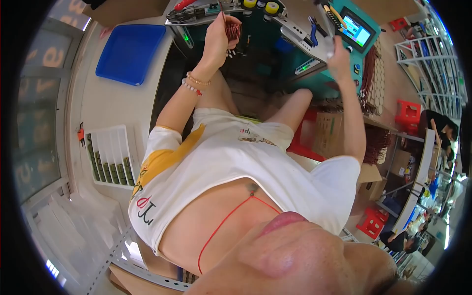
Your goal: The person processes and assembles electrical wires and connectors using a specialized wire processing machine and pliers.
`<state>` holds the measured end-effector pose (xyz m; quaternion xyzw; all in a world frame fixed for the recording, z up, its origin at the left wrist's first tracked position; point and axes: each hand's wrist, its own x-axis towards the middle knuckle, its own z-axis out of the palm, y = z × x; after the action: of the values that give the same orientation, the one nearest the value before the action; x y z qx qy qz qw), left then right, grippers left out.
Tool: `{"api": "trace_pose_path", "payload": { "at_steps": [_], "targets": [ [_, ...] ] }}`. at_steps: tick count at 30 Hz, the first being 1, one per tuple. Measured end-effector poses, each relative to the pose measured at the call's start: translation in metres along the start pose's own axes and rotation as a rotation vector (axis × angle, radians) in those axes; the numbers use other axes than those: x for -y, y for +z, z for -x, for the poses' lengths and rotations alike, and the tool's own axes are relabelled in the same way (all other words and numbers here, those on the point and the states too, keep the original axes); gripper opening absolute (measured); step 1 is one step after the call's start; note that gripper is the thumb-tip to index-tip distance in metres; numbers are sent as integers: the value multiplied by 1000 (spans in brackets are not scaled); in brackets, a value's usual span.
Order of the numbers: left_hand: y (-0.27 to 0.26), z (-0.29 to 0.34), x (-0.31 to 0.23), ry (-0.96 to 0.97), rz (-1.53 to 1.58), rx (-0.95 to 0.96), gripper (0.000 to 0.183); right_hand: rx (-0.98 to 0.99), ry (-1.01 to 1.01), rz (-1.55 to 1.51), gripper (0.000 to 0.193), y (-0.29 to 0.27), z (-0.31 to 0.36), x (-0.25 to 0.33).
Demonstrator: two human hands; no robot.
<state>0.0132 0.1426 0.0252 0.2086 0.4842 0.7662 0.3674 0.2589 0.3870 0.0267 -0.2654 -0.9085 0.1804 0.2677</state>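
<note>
My left hand point(219, 42) is closed round a bundle of dark red wires point(233, 31), raised in front of the left end of the teal machine. Small pale ends hang below that fist. My right hand point(339, 61) reaches up beside the machine's lit screen point(356, 29). Motion smears its fingers, and whether they hold anything is unclear. A blurred grey strip rises just above them. Near it lie blue-handled pliers point(313, 32) and a yellow-handled tool point(336, 17) on the machine.
To the left, a blue tray point(130, 54) lies on a pale table, with a white rack of green pieces point(112, 157) nearer me. Yellow rolls point(271, 7) sit atop the machine. Wire bundles point(371, 81) hang at right, near red stools point(408, 115) and a cardboard box point(327, 132). Other people sit farther right.
</note>
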Motion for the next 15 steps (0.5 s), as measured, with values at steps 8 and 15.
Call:
{"api": "trace_pose_path", "payload": {
  "at_steps": [8, 15],
  "targets": [
    [11, -6, -16, 90, -53, -27, 46, -104, -305, -483, 11, -4, 68, 95],
    [10, -3, -17, -161, 83, -37, 44, 138, -116, -210, 19, 14, 60, 87]
  ]
}}
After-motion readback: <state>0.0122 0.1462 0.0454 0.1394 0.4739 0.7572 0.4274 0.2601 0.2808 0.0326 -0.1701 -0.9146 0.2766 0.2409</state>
